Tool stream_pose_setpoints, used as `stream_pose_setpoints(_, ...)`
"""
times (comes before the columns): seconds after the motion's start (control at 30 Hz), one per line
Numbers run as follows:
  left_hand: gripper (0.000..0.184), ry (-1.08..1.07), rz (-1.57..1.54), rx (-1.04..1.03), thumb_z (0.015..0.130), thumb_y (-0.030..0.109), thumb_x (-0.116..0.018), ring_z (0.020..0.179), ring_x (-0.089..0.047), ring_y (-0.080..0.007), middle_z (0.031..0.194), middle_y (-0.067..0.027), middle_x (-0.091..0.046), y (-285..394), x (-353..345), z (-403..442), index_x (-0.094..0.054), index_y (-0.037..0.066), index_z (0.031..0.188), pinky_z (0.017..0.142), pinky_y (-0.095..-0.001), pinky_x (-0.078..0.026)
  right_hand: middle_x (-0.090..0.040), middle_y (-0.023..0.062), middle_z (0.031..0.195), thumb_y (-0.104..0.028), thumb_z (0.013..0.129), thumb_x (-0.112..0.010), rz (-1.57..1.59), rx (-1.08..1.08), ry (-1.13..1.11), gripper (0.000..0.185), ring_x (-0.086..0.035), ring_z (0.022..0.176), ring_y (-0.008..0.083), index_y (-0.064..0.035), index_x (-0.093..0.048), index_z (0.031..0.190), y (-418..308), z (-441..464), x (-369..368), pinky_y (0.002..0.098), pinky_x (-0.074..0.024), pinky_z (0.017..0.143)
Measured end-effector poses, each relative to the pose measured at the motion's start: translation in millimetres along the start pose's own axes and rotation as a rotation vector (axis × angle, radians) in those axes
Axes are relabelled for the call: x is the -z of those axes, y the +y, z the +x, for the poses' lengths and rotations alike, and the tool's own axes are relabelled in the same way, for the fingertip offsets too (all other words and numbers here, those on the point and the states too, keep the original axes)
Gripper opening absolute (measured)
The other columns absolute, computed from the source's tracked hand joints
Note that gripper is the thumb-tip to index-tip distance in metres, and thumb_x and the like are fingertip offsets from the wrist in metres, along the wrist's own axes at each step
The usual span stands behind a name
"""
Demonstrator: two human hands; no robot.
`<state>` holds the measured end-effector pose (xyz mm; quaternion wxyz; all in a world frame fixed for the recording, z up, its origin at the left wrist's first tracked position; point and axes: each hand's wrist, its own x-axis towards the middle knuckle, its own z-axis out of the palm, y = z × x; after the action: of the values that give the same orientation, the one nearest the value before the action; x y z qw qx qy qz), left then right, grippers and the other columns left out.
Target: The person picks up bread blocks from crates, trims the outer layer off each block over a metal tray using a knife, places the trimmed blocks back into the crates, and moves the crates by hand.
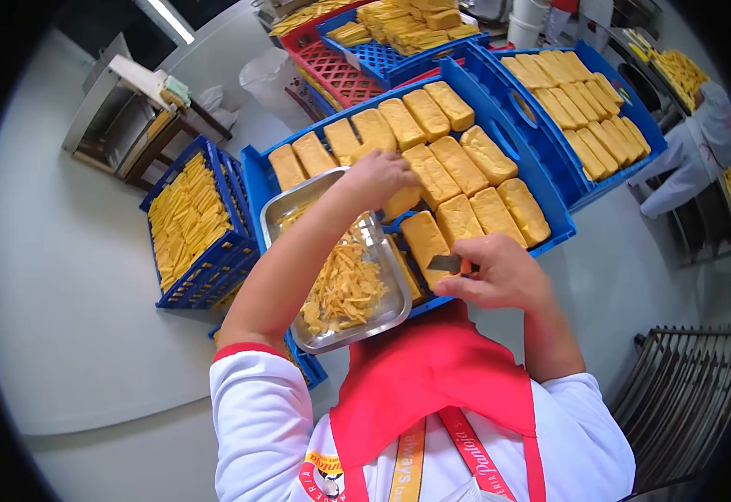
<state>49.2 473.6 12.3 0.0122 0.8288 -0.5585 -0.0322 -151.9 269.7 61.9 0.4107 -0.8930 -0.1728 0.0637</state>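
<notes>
My right hand is closed around the orange handle of a knife. Its short grey blade points left over a loaf of bread at the crate's near side. My left hand reaches across a metal tray, fingers curled down on another bread loaf. That hand partly hides the loaf. Yellowish crust trimmings lie in the metal tray, which rests on the left part of a blue crate. Rows of golden rectangular loaves fill much of this crate.
Another blue crate of loaves stands at right. Crust strips fill stacked blue crates at left; more strips lie at the back. A metal rack stands lower right. Another person is at far right.
</notes>
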Motion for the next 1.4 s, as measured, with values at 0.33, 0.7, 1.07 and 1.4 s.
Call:
stream_pose_setpoints(0.33,0.06,-0.237,-0.045,-0.193,0.064,0.006,-0.076,0.116,-0.058,-0.0259,0.113,-0.0035,-0.064,68.7,-13.0,11.4,-0.066,0.016,0.122,0.097,-0.0394,-0.045,-0.055,0.0018,0.056,-0.04,0.081,-0.085,0.152,-0.257,0.201,0.042,-0.049,0.051,0.0079,-0.004,-0.065,0.072,27.7,-29.6,25.4,0.0291,-0.0365,0.047)
stream_pose_setpoints(0.7,0.045,0.237,-0.006,-0.094,0.07,0.012,-0.075,0.114,-0.06,-0.0276,0.113,-0.0079,-0.063,76.1,11.8,-25.9,-0.064,0.01,0.113,0.111,-0.0505,-0.038,-0.054,-0.0047,0.063,-0.031,0.092,-0.076,0.271,-0.125,0.216,0.029,-0.048,0.058,0.0037,-0.0043,-0.067,0.083,27.9,-7.4,31.9,0.0242,-0.0364,0.052)
stream_pose_setpoints(1.07,0.076,0.644,-0.734,0.63,0.07,0.006,-0.087,0.12,-0.059,-0.0264,0.122,-0.0126,-0.061,101.3,5.5,-172.2,-0.047,0.006,0.135,0.104,-0.0372,-0.044,-0.061,0.0186,0.071,-0.037,0.102,-0.053,0.126,0.105,0.109,0.042,-0.059,0.067,0.0406,-0.0043,-0.061,0.077,-38.7,65.1,-38.7,0.0466,-0.0463,0.061)
stream_pose_setpoints(1.4,0.069,0.765,-0.532,0.691,0.065,-0.001,-0.076,0.114,-0.059,-0.0435,0.119,-0.0218,-0.06,117.5,5.9,-206.6,-0.05,0.003,0.129,0.097,-0.0455,-0.049,-0.059,0.0187,0.069,-0.044,0.102,-0.053,-0.09,0.29,0.036,0.047,-0.06,0.066,0.04,-0.0048,-0.06,0.076,-56.6,94.1,-87.6,0.0464,-0.046,0.059)
